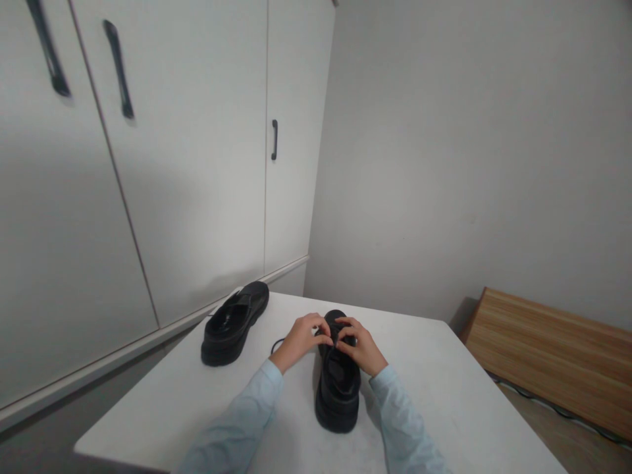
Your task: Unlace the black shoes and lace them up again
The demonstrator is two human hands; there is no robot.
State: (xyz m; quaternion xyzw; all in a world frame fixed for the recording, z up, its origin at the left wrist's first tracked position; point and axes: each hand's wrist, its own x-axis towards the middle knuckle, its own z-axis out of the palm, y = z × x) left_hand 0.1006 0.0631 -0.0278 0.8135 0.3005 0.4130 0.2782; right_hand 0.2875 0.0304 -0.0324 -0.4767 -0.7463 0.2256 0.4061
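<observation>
A black shoe (338, 401) stands on the white table with its toe pointing away from me and its heel nearest. Over its lacing area, my left hand (307, 337) and my right hand (363, 343) meet from either side, fingertips almost touching. Both hands are closed in a pinch on the dark shoelace, whose details are mostly covered by my fingers. Part of the black shoelace (277, 343) curves out beside my left wrist. To the left, a second black shoe (224, 342) sits apart, with neither hand on it.
The white table (424, 395) extends under both shoes. White cabinet doors (197, 164) with dark handles rise along the left, close to the table's far left edge. A grey wall (469, 164) stands behind. A wooden panel (548, 355) is at the right, beyond the table.
</observation>
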